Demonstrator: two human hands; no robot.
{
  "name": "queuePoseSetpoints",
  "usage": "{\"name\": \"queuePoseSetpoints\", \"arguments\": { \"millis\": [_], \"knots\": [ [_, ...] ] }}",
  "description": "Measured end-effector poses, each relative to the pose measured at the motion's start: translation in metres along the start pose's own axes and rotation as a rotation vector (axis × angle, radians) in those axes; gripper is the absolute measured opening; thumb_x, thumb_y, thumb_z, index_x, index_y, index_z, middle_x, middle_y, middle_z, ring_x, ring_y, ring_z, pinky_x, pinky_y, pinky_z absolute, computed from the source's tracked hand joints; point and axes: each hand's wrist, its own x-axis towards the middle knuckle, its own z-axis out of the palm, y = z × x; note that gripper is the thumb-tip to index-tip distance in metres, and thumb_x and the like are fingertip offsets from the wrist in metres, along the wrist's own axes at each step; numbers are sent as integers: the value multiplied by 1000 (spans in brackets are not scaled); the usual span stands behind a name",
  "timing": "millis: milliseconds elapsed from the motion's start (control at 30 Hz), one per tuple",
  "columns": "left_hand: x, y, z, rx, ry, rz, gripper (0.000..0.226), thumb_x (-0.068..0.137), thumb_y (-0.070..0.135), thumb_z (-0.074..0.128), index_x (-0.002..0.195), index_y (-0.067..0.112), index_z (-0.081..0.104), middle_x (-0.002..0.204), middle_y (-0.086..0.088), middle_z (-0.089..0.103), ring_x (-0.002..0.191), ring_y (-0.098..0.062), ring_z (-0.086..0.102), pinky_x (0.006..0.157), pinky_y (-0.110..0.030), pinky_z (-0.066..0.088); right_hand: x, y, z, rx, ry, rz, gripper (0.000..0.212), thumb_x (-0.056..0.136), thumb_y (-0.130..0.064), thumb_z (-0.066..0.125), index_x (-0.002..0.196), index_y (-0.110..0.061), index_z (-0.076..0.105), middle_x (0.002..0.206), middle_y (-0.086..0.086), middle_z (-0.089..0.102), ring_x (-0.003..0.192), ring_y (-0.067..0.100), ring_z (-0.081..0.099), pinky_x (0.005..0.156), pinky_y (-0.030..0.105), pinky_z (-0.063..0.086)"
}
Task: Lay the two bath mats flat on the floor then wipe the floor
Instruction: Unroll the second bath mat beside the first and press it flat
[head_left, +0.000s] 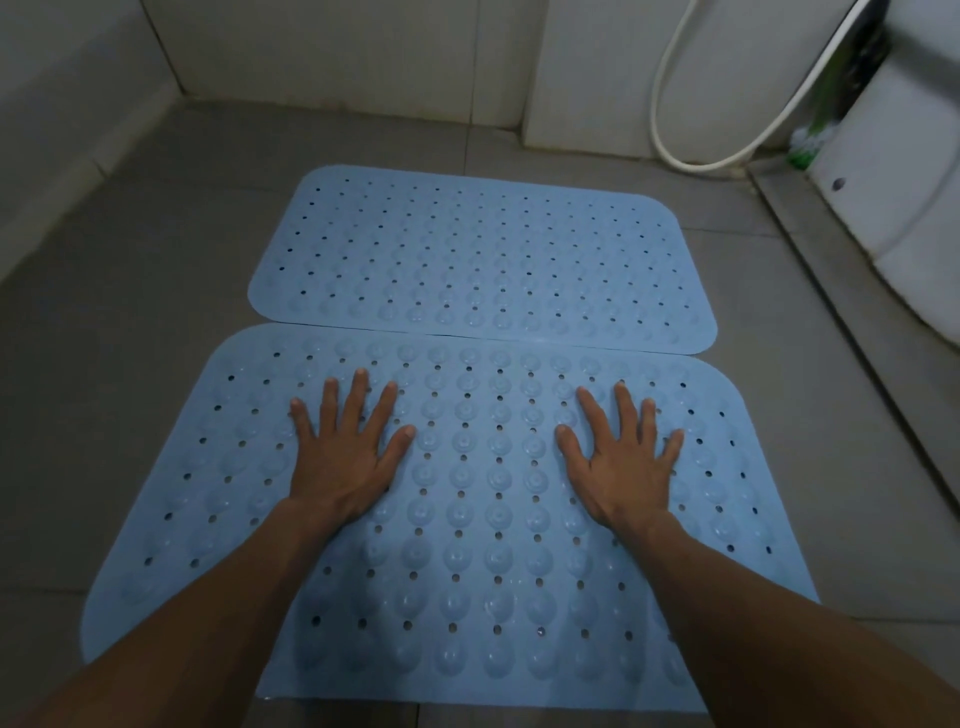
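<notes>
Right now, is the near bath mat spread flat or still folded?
Spread flat. The near bath mat shows its full outline on the floor, no fold visible, both palms, left hand and right hand, pressed open on it.

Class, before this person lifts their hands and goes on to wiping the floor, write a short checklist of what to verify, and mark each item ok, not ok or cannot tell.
1. Far mat lies flat on the floor: ok, no curled edge shows.
2. Near mat lies flat: ok where visible; its closest edge is partly hidden by the arms.
3. The mats sit side by side, long edges meeting: ok.
4. Left hand and right hand are empty, palms flat on the near mat: ok.
5. A cloth or wiper is within reach: cannot tell, none in view.
6. White hose is clear of the mats: ok.
</notes>
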Motion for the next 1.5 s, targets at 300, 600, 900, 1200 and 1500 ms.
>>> {"name": "queuePoseSetpoints", "arguments": {
  "millis": [300, 600, 900, 1200, 1500],
  "knots": [
    [2, 1, 1, -7, 17, -1, 76, 82, 72, -8, 151, 41, -9, 161, 2, -17, 148, -27, -17, 115, -58, -15, 3, 1, 0, 7, 0, 5, 67, 89, -77, 3, 150, -53, -10, 165, -6, -15, 152, 27, -17, 117, 64, -8],
    [2, 3, -1, -7, -9, -11, 76, 80, 72, -12, 150, 42, -13, 160, 4, -22, 147, -26, -21, 115, -57, -17, 2, 2, -2, 31, -10, -4, 67, 88, -77, 3, 150, -53, -9, 165, -6, -15, 152, 26, -18, 117, 63, -9],
    [1, 8, 2, -7, 11, -10, 74, 82, 71, -9, 150, 42, -11, 160, 4, -20, 147, -26, -19, 115, -55, -18, 0, 9, -2, 36, 4, -4, 66, 89, -77, 4, 149, -54, -11, 165, -7, -15, 152, 25, -17, 118, 62, -9],
    [4, 9, -2, 2, -33, -12, 71, 86, 72, -1, 150, 42, -11, 161, 3, -20, 147, -26, -19, 115, -57, -17, 7, 11, -2, 13, -30, -7, 67, 88, -78, 5, 149, -54, -11, 165, -6, -16, 152, 28, -17, 117, 64, -8],
    [11, -30, -37, -151, 86, -51, 65, 99, 54, 11, 155, 21, 4, 163, -4, -1, 150, -21, -4, 121, -45, -7, 5, -64, -15, 93, 126, -168, 71, 95, -63, 11, 157, -29, 19, 166, 8, 3, 153, 27, -4, 123, 53, -5]
  ]
}}
